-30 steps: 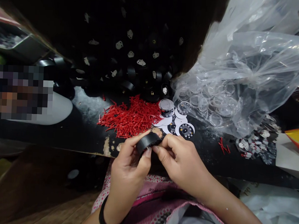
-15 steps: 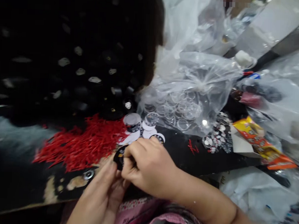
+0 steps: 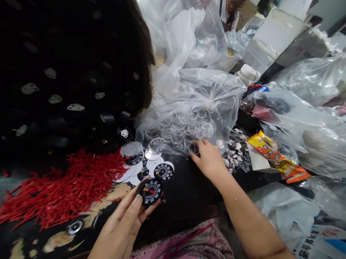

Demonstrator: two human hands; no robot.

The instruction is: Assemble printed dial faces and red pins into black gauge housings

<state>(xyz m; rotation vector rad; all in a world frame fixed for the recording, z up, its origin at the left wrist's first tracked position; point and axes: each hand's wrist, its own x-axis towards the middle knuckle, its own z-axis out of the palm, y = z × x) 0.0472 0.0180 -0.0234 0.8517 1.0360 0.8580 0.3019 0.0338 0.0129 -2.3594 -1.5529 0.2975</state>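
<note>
My left hand (image 3: 127, 223) holds a small round black gauge (image 3: 150, 190) with a dial face and a red needle, pinched between fingers and thumb over the black table edge. My right hand (image 3: 208, 158) reaches forward to the mouth of a clear plastic bag of transparent round covers (image 3: 190, 122); its fingertips touch a clear cover there, and whether they grip it is not visible. Loose printed dial discs (image 3: 163, 170) lie between the two hands. A heap of red needles (image 3: 61, 189) spreads to the left.
A pile of black housings (image 3: 62, 101) fills the far left. Small metal parts (image 3: 237, 151) lie right of my right hand, beside a yellow snack wrapper (image 3: 277, 159). More plastic bags (image 3: 313, 124) and cardboard boxes (image 3: 277, 42) crowd the right and back. Another person sits behind.
My right hand left the gauge and reached forward-right to the bag of clear covers. The left hand now holds the gauge alone, dial face up. The view swung right.
</note>
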